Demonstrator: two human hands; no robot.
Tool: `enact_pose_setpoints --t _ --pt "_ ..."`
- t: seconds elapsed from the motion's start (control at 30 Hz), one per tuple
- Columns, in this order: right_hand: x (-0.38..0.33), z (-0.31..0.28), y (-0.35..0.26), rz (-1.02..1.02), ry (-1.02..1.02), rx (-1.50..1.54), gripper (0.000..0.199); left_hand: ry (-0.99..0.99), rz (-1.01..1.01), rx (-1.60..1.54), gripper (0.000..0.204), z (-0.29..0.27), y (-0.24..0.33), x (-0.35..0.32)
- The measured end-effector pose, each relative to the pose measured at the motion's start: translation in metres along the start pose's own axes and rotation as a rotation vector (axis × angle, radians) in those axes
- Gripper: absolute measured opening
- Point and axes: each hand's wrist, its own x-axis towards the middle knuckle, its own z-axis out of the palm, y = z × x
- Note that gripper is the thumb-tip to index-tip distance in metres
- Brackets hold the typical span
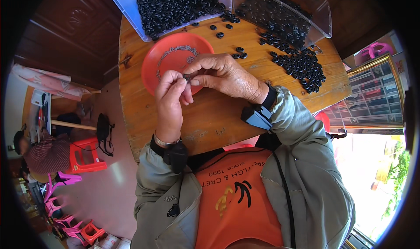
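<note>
Above the orange plastic plate's near right edge, my two hands meet around a small dark piece (187, 78), mostly covered by fingertips. My left hand (169, 96) pinches it from the left with thumb and fingers. From the right, my right hand (225, 77) grips the same piece between thumb and forefinger. Beneath them the orange plate (151, 59) holds many small silver metal pieces (177, 50), some in a curved line. Several loose black oval pieces (238, 53) lie on the wooden table (197, 122) beyond my right hand.
A clear bin (142, 24) of black oval pieces stands at the far left of the table. Another clear box (326, 19) of them is at far right, with a spread pile (302, 69) before it. A person (46, 161) sits at left near a red stool (85, 155).
</note>
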Motion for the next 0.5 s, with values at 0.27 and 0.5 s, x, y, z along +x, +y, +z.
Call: enact_pose_setpoints --t 0.27,0.5 --pt "-0.0017 0.0022 0.0005 0.035 0.076 -0.046 0.020 0.099 0.120 0.151 0.009 0.0045 -0.0023 -0.0013" --pt "-0.0009 -0.0036 0.0029 -0.210 0.059 -0.327 0.020 0.063 0.037 0.124 0.012 0.0020 -0.0019 -0.0004"
